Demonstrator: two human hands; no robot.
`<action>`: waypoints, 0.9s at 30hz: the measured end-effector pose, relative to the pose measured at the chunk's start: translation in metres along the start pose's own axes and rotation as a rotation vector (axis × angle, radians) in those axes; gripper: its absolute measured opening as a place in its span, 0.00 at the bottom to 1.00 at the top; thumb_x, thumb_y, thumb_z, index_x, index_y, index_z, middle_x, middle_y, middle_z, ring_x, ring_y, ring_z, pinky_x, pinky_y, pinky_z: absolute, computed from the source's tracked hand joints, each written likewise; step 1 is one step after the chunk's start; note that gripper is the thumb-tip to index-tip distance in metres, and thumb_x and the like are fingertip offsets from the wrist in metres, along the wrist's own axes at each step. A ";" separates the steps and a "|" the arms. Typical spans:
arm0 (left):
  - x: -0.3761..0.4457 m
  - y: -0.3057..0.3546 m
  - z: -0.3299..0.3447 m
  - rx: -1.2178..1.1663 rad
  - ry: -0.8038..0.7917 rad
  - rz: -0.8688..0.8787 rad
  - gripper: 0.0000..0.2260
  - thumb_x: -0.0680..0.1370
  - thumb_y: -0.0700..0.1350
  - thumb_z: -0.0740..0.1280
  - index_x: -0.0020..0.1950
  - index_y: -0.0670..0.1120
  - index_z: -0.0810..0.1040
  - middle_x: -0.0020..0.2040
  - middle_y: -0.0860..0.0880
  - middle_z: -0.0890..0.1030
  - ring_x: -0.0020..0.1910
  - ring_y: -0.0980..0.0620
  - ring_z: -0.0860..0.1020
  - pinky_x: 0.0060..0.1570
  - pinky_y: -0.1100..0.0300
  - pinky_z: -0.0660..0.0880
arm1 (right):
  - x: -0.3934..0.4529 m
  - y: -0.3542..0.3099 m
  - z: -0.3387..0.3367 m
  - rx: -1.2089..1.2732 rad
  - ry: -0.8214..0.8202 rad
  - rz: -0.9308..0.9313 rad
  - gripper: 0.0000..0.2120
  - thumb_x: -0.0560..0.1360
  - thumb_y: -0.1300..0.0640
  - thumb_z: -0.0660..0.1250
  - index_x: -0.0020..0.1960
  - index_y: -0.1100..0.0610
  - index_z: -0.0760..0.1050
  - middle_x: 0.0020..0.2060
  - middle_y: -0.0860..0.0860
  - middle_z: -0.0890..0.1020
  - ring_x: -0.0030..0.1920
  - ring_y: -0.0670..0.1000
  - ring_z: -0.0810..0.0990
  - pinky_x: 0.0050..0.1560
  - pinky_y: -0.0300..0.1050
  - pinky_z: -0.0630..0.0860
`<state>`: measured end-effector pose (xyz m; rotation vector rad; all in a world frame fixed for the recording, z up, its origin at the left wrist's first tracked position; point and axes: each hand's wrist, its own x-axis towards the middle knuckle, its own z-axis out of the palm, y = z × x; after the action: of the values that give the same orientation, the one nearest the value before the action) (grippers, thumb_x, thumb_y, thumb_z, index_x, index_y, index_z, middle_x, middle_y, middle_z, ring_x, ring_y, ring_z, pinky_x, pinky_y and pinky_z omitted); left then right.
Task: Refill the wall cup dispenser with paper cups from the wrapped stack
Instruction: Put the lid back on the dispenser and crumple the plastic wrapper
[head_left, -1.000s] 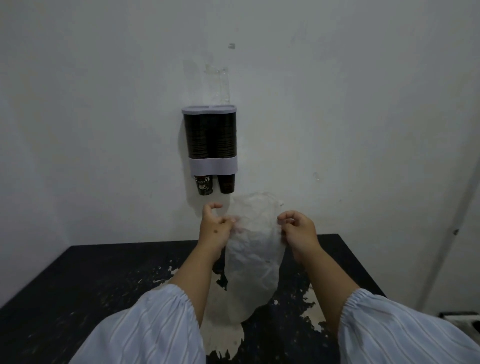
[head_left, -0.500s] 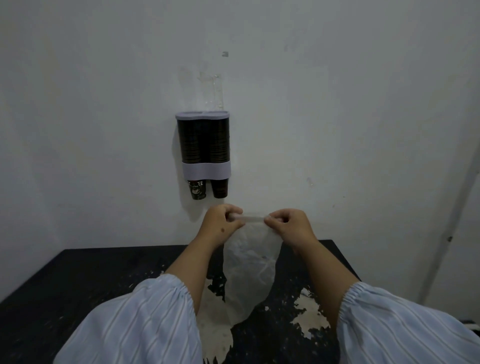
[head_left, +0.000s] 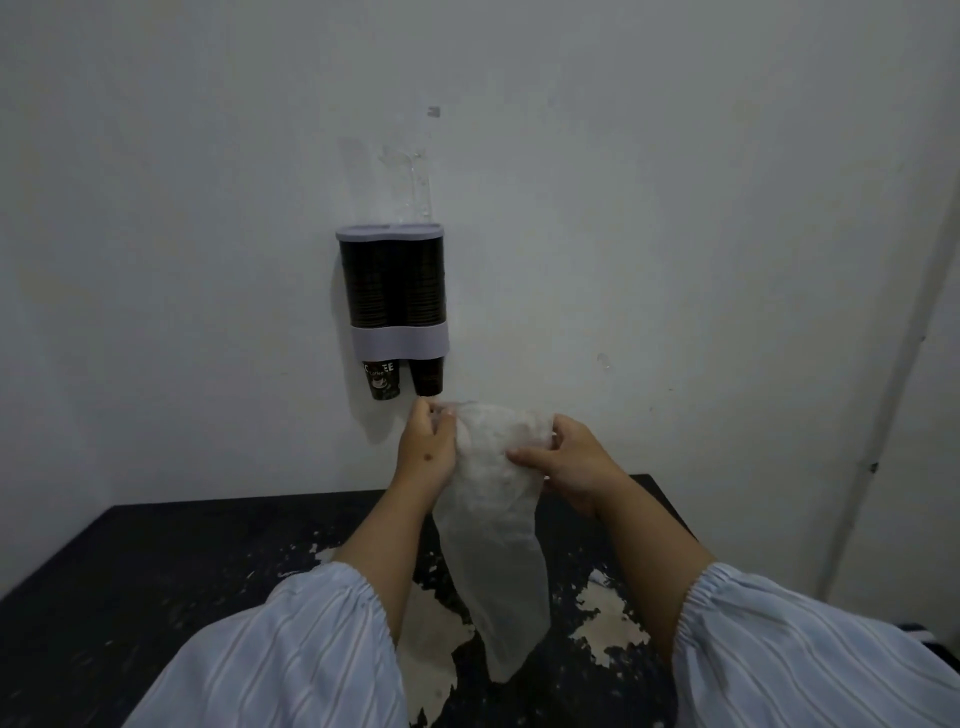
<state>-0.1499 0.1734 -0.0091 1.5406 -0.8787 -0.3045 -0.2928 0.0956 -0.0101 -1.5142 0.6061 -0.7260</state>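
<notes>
The dispenser (head_left: 392, 291) hangs on the wall, both its tubes dark with stacked cups and one cup poking out below each; by the look of it the refill is done; no wrapped stack shows anywhere. What I hold just below and right of the dispenser is the wrapper (head_left: 493, 525), limp and seemingly empty; my left hand (head_left: 428, 449) pinches its top edge beneath the right-hand cup, fingers curled on the plastic; my right hand (head_left: 563, 462) grips the other side, thumb pressed across the film; I hold it by the mouth, I think to gather it for discarding. Its tail hangs below the dispenser over the black table (head_left: 171, 561), whose paint has flaked off in pale patches.
</notes>
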 end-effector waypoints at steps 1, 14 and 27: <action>-0.002 0.000 0.001 -0.023 -0.007 -0.019 0.09 0.80 0.49 0.58 0.55 0.44 0.69 0.50 0.46 0.75 0.45 0.52 0.74 0.44 0.59 0.72 | 0.001 0.002 -0.001 0.010 0.008 0.005 0.13 0.72 0.67 0.69 0.54 0.60 0.73 0.53 0.61 0.80 0.53 0.60 0.81 0.52 0.57 0.79; -0.015 -0.015 -0.010 -0.085 -0.397 -0.066 0.39 0.69 0.32 0.71 0.72 0.59 0.59 0.66 0.44 0.68 0.61 0.45 0.73 0.52 0.56 0.77 | -0.009 0.012 -0.008 -0.047 0.255 -0.007 0.09 0.77 0.63 0.62 0.48 0.52 0.79 0.50 0.59 0.81 0.47 0.56 0.80 0.54 0.54 0.79; -0.019 0.001 -0.004 -0.030 -0.295 0.068 0.14 0.75 0.33 0.65 0.52 0.50 0.80 0.53 0.53 0.79 0.59 0.51 0.76 0.56 0.62 0.75 | -0.021 0.003 -0.019 -0.497 -0.060 0.047 0.11 0.72 0.58 0.69 0.34 0.59 0.72 0.31 0.55 0.70 0.30 0.49 0.67 0.31 0.41 0.64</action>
<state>-0.1602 0.1888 -0.0129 1.4560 -1.1489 -0.5027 -0.3208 0.0981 -0.0143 -1.9623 0.8141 -0.5103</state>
